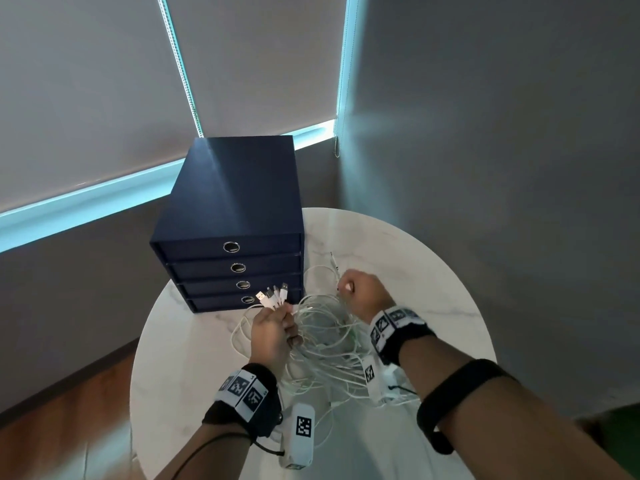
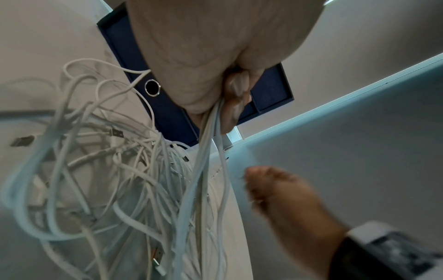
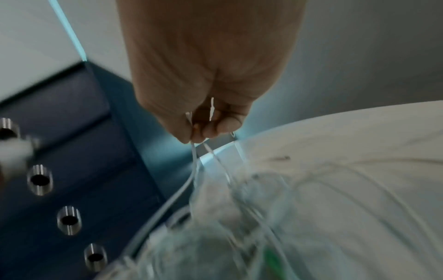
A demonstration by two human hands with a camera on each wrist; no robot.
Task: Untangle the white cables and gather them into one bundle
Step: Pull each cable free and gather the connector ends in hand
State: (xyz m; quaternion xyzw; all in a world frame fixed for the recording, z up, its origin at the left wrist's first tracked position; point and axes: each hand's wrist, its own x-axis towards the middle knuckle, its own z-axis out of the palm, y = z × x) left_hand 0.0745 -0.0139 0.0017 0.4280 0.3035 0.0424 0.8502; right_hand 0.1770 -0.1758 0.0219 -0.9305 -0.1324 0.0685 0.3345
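Observation:
A tangle of white cables (image 1: 325, 341) lies on the round white table (image 1: 433, 271) in front of the drawer box. My left hand (image 1: 273, 327) grips several cable ends in a fist, and their USB plugs (image 1: 272, 296) fan out above the knuckles. The held strands (image 2: 206, 144) hang from the fist into the tangle (image 2: 115, 170). My right hand (image 1: 356, 292), to the right of the tangle, pinches thin white cable strands (image 3: 194, 161) between thumb and fingers, lifted above the pile. The right wrist view is blurred.
A dark blue box with several drawers (image 1: 235, 237) stands at the table's back left, right behind the left hand. A loose plug (image 1: 334, 261) lies on the table beyond the right hand. Wooden floor (image 1: 69, 420) shows at the left; grey walls and blinds stand behind.

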